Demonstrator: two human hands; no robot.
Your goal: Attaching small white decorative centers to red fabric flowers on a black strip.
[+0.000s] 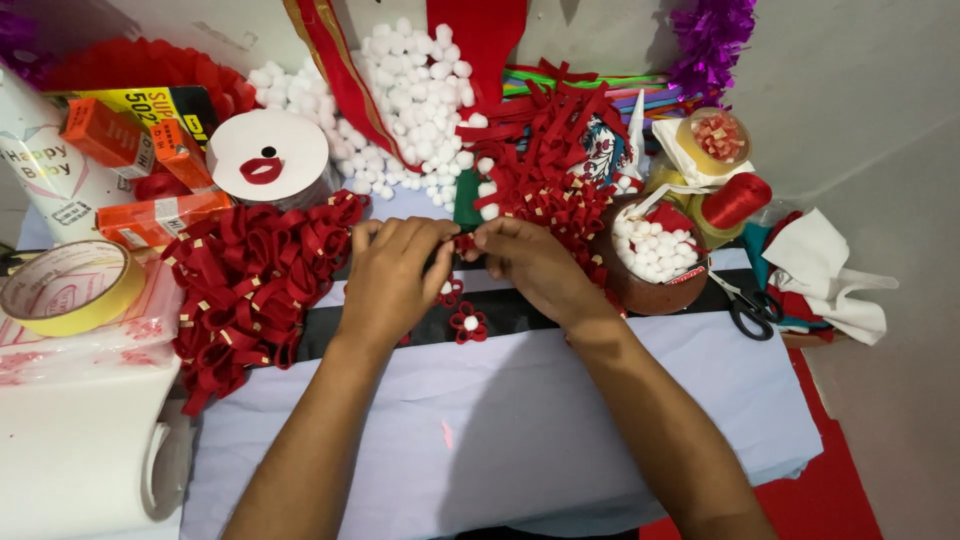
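Observation:
My left hand point(392, 275) and my right hand point(530, 262) meet over the middle of the work surface, fingertips pinched together on a small red ribbon piece point(464, 243). Just below the hands lie two finished red ribbon flowers point(468, 323) with white pompom centres. To the left spreads a heap of red ribbon loops point(250, 280) with gold tape bits. Another pile of red ribbon loops point(545, 170) lies just beyond my right hand.
White pompoms point(415, 95) are scattered at the back, and more fill a brown bowl point(655, 290). Scissors point(748, 305), a red thread spool point(735, 200), a tape roll point(70, 285), orange glue boxes point(150, 215), a white disc with red lips point(268, 155) and purple tinsel point(712, 35) surround the pale blue sheet point(520, 420).

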